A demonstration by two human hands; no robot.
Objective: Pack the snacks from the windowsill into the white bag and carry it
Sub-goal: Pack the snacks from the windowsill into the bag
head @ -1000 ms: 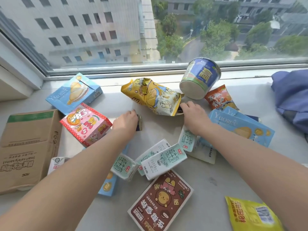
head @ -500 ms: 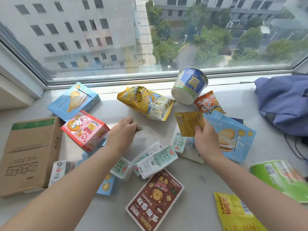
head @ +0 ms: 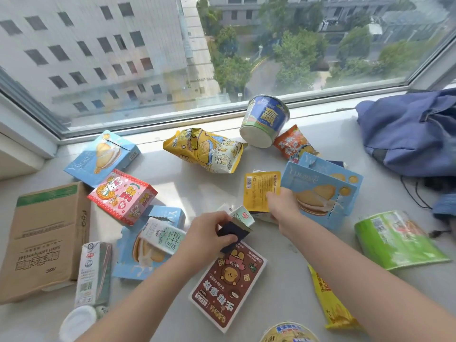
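Snacks lie scattered on the pale windowsill [head: 187, 183]. My left hand [head: 209, 233] grips a small dark packet [head: 233, 234] above the brown bear box [head: 228, 285]. My right hand [head: 283, 206] holds up a small yellow sachet [head: 260, 191] in front of the light-blue biscuit box [head: 323, 191]. Behind them lie a yellow popcorn bag [head: 209, 150], a tipped blue noodle cup [head: 265, 120] and an orange packet [head: 290, 143]. At the left sit a pink rabbit box [head: 122, 196] and another blue box [head: 101, 156]. No white bag is in view.
A brown cardboard box [head: 44, 238] stands at the left edge, a milk carton [head: 92, 272] beside it. A blue fabric bag [head: 409, 134] lies at the right by the window. A green packet [head: 397, 240], a yellow packet [head: 330, 299] and a tin [head: 288, 332] lie near me.
My left hand picked up the dark packet and drew back toward me. My right hand pulled the yellow sachet out from under the popcorn bag and holds it up. The view shifted right.
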